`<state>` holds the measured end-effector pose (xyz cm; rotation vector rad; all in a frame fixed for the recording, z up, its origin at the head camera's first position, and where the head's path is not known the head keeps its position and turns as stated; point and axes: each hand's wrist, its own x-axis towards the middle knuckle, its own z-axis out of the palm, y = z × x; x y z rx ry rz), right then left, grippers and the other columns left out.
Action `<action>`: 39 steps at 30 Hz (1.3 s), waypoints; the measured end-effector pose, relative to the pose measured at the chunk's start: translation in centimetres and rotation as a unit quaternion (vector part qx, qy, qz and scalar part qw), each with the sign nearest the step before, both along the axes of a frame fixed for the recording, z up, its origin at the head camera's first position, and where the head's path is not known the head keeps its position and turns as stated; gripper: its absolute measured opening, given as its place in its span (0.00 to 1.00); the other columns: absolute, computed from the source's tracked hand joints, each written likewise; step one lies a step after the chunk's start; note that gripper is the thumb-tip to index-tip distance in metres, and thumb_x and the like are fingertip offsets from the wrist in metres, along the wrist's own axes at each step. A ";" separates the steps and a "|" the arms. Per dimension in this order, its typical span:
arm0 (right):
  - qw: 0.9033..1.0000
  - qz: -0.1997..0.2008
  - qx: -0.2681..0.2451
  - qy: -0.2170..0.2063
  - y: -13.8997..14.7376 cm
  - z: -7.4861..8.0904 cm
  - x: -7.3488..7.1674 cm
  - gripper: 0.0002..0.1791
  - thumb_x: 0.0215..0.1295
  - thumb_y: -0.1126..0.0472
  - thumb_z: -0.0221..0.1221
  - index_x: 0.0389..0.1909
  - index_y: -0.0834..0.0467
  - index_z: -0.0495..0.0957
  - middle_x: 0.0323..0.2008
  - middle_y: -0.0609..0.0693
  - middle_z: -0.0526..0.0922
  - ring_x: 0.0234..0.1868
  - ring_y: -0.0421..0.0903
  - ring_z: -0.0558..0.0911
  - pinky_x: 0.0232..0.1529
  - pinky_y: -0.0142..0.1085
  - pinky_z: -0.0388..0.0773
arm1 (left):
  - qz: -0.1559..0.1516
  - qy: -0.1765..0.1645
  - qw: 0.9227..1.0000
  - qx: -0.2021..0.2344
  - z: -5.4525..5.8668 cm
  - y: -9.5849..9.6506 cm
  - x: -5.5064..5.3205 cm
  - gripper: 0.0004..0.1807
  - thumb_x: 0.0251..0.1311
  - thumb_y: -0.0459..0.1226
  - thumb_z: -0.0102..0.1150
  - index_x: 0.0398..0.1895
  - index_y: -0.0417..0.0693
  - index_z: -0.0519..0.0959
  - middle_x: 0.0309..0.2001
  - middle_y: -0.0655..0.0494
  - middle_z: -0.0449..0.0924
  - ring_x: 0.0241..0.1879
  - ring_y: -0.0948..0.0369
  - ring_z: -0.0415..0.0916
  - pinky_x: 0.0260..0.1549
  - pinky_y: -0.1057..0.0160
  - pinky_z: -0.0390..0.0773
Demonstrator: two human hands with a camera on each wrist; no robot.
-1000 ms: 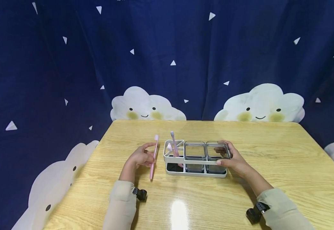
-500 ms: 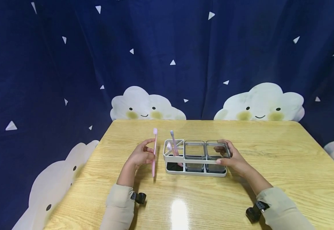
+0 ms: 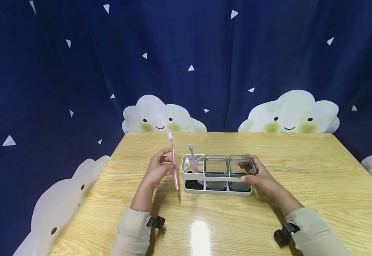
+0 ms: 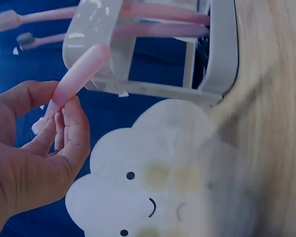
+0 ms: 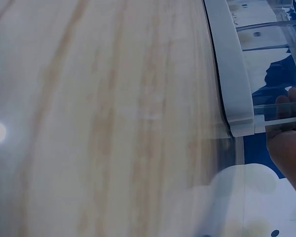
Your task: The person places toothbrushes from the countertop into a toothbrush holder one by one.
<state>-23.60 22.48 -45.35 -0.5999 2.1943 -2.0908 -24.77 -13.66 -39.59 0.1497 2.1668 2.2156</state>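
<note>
My left hand [image 3: 157,168] pinches a pink toothbrush [image 3: 174,156] between thumb and fingers, bristles up, just left of the white toothbrush holder [image 3: 193,176]. In the left wrist view the brush's handle end [image 4: 84,69] points toward the holder's frame [image 4: 224,54]. Two other toothbrushes lean in the holder's left compartment: one with a pale head [image 3: 188,163], one with a grey-bristled head [image 3: 190,147]. Two clear cups [image 3: 216,167] fill the other compartments. My right hand [image 3: 258,176] grips the holder's right end, thumb at the front, fingers behind the right cup [image 3: 241,165].
The holder stands on a wooden table [image 3: 301,163] whose far edge meets a dark blue curtain [image 3: 186,46] with white clouds and triangles. A glare spot [image 3: 200,236] shines on the tabletop in front.
My left hand has raised the toothbrush and moved it slightly away from me; its lower end has swung right toward the holder. The right hand and holder have stayed put.
</note>
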 end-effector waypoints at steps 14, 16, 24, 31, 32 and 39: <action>1.000 -0.003 -0.008 -0.003 -0.1 0.1 0.0 0.41 0.50 0.72 0.62 0.64 0.63 0.53 0.56 0.71 0.63 0.58 0.63 0.63 0.59 0.32 0.62 | 0.024 0.060 0.994 0.089 2.7 2.1 2.1 0.24 0.48 0.17 0.53 0.51 0.37 0.71 0.33 0.46 0.71 0.26 0.61 0.75 0.28 0.60 0.81; 1.000 -0.003 -0.007 -0.001 -0.1 0.1 0.1 0.41 0.50 0.73 0.61 0.64 0.64 0.52 0.56 0.71 0.63 0.58 0.63 0.63 0.59 0.32 0.61 | 0.024 0.071 0.992 0.103 2.8 2.3 2.3 0.23 0.48 0.17 0.52 0.49 0.38 0.71 0.32 0.47 0.71 0.26 0.61 0.75 0.28 0.60 0.81; 1.000 -0.005 -0.006 0.004 -0.1 0.0 0.0 0.40 0.50 0.72 0.62 0.64 0.64 0.53 0.56 0.70 0.64 0.58 0.62 0.65 0.59 0.32 0.62 | 0.029 0.111 0.982 0.150 3.0 3.2 2.9 0.19 0.52 0.18 0.54 0.49 0.29 0.66 0.31 0.50 0.70 0.26 0.62 0.74 0.27 0.62 0.81; 1.000 -0.001 -0.011 0.000 -0.1 0.1 -0.1 0.40 0.51 0.72 0.62 0.64 0.62 0.53 0.56 0.71 0.63 0.57 0.60 0.64 0.59 0.35 0.62 | 0.046 0.161 0.972 0.166 2.8 4.0 2.9 0.16 0.53 0.20 0.55 0.46 0.35 0.69 0.33 0.47 0.69 0.28 0.62 0.73 0.30 0.66 0.80; 1.000 -0.001 -0.012 0.000 -0.1 0.0 -0.1 0.40 0.51 0.72 0.62 0.64 0.62 0.53 0.56 0.71 0.63 0.57 0.59 0.65 0.59 0.35 0.62 | 0.051 0.168 0.970 0.168 2.8 4.2 2.9 0.16 0.53 0.20 0.55 0.46 0.35 0.69 0.32 0.47 0.69 0.28 0.62 0.73 0.30 0.66 0.80; 1.000 0.000 -0.017 0.004 -0.1 0.0 0.0 0.41 0.50 0.73 0.62 0.64 0.64 0.53 0.55 0.72 0.63 0.57 0.61 0.65 0.59 0.31 0.61 | 0.073 0.204 0.961 0.173 2.7 4.8 2.8 0.19 0.52 0.19 0.54 0.48 0.24 0.63 0.32 0.49 0.69 0.28 0.63 0.72 0.30 0.67 0.80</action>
